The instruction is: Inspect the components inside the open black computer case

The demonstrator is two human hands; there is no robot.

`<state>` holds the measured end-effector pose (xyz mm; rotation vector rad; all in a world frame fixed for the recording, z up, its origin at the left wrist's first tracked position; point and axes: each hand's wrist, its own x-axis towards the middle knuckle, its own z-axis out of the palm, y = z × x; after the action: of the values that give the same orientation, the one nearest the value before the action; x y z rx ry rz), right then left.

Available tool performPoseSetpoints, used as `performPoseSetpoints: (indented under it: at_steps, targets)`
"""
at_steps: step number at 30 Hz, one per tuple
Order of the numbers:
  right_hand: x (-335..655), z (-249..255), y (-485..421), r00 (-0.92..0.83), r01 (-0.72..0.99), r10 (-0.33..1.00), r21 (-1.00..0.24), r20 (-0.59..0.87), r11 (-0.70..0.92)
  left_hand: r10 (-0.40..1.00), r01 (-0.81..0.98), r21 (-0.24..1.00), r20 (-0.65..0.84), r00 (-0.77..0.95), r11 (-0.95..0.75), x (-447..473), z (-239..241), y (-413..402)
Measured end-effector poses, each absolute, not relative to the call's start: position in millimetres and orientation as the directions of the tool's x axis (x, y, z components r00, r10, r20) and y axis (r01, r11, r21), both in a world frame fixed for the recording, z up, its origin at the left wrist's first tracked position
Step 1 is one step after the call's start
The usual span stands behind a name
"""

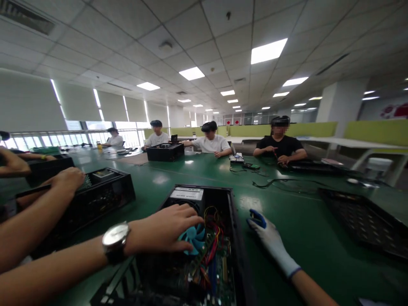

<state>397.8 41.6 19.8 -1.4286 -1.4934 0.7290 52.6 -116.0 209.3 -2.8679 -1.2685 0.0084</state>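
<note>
Here the left hand [165, 231], a wristwatch [115, 240] on its wrist, lies inside the open computer case [234, 221]. Its fingers are spread fairly wide and flat, gripping nothing, with the tips on the blue fan [196, 238] directly under them. Just beyond the fingertips runs a tangle of red, yellow and black wires [213, 221], and below the hand the green circuit board [216, 276] shows.

The right hand [266, 236], in a pale glove, rests on the green table [296, 212] just outside the case wall. Something blue sits at its fingertips; whether it is part of the glove or a small held thing cannot be told, nor can the grip.

By the look of it, the work stands at feeling or steadying the fan. Any further move there calls for a light touch that keeps clear of the wires lying close by.

Beyond the left forearm, a co-worker's hand [68, 177] rests on another black case [105, 191].
</note>
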Motion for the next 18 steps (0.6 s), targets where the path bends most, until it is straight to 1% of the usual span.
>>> performPoseSetpoints:
  at_steps: [1,3,5,7,10,13,16,18]
  targets:
    - [399.8,19.5,36.3,0.083,0.443,0.972,-0.882,0.219,0.161,0.681,0.679,-0.064,-0.041,0.731,-0.732,49.8,203.4,-106.5]
    - [407.6,18.6,22.8,0.077,0.459,0.972,-0.873,0.223,0.164,0.595,0.579,-0.142,-0.124,0.794,-0.803,47.6,185.3,-87.6]
    - [420.9,18.8,6.5,0.083,0.463,0.974,-0.874,0.211,0.15,0.56,0.525,-0.21,-0.175,0.81,-0.825,49.5,167.4,-73.3]
    - [438.6,22.9,-10.3,0.102,0.461,0.98,-0.881,0.17,0.104,0.572,0.52,-0.26,-0.195,0.797,-0.814,52.9,156.2,-64.0]
    - [467.1,41.0,-30.9,0.145,0.464,0.983,-0.885,0.111,0.031,0.602,0.555,-0.244,-0.209,0.771,-0.795,55.3,151.3,-56.4]
    - [485.0,72.3,-42.4,0.138,0.436,0.983,-0.899,0.119,0.048,0.602,0.567,-0.206,-0.206,0.772,-0.798,52.2,148.8,-51.9]
    - [478.2,111.4,-51.3,0.053,0.391,0.989,-0.914,0.137,0.106,0.577,0.551,-0.181,-0.161,0.801,-0.815,47.0,142.8,-46.8]
    - [457.3,139.8,-60.1,-0.026,0.406,0.987,-0.901,0.156,0.153,0.547,0.525,-0.168,-0.137,0.826,-0.835,44.3,139.3,-42.5]
